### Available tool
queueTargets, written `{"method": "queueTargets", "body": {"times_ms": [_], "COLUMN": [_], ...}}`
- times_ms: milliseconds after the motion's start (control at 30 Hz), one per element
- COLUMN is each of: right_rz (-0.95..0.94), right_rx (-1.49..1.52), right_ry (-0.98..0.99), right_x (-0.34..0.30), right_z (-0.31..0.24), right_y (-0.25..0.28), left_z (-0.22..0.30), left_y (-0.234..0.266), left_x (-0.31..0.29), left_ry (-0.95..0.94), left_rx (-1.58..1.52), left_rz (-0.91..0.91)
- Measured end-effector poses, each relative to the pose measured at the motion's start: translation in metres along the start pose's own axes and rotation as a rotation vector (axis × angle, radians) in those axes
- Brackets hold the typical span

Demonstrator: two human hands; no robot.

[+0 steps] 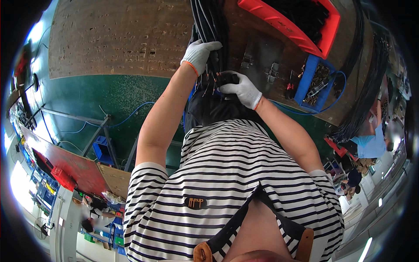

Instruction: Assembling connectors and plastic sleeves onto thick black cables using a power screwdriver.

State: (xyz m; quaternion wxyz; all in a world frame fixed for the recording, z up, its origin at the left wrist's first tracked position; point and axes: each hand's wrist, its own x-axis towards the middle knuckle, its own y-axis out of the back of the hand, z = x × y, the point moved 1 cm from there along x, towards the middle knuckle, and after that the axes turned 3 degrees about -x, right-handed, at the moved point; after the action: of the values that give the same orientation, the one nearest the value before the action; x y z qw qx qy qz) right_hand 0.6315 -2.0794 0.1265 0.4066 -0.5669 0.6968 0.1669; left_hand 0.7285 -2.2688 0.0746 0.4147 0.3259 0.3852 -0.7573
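At left, the worn wooden table (109,43) carries scattered pale marks; its near edge ends short of the person's body. Left hand (198,54): white glove, orange cuff, fingers wrapped round a bundle of black cables (205,22), thumb laid across it. The bundle runs from the top of the view down to the lap, its wire ends (207,85) splayed just below the left hand, with coppery tips. Beside these ends is a black piece (228,78), pinched between thumb and fingers of the right hand (245,91), also gloved. Whether any wire enters the piece cannot be told; the fingers hide it.

Judged from the grips, the step is handling the ends against that piece. To do it well, the left grip should sit firm and close to the ends, so that they do not fan out; the tips should be lined up without bending, each wire checked singly.

Further right, small metal parts (272,72) lie on the board, within reach. Beyond are a red bin (283,27) of black items and a blue tray (302,87) of small pieces; sleeves should clear both.
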Motion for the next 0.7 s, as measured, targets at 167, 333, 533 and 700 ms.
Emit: {"method": "queueTargets", "body": {"times_ms": [167, 333, 533, 700], "right_rz": [0.051, 0.052, 0.216, 0.452], "right_rx": [0.268, 0.317, 0.150, -0.070], "right_ry": [-0.002, 0.036, 0.134, 0.245], "right_x": [0.014, 0.011, 0.046, 0.106], "right_z": [0.012, 0.010, -0.017, -0.062], "right_y": [-0.019, -0.008, -0.006, -0.012], "left_z": [0.011, 0.015, 0.020, 0.009], "left_y": [0.006, 0.022, 0.022, 0.031], "left_x": [-0.006, -0.009, -0.016, -0.009], "left_ry": [0.027, 0.055, 0.102, -0.087], "left_rx": [-0.008, -0.036, 0.083, 0.054], "left_rz": [-0.001, -0.018, -0.040, 0.071]}}
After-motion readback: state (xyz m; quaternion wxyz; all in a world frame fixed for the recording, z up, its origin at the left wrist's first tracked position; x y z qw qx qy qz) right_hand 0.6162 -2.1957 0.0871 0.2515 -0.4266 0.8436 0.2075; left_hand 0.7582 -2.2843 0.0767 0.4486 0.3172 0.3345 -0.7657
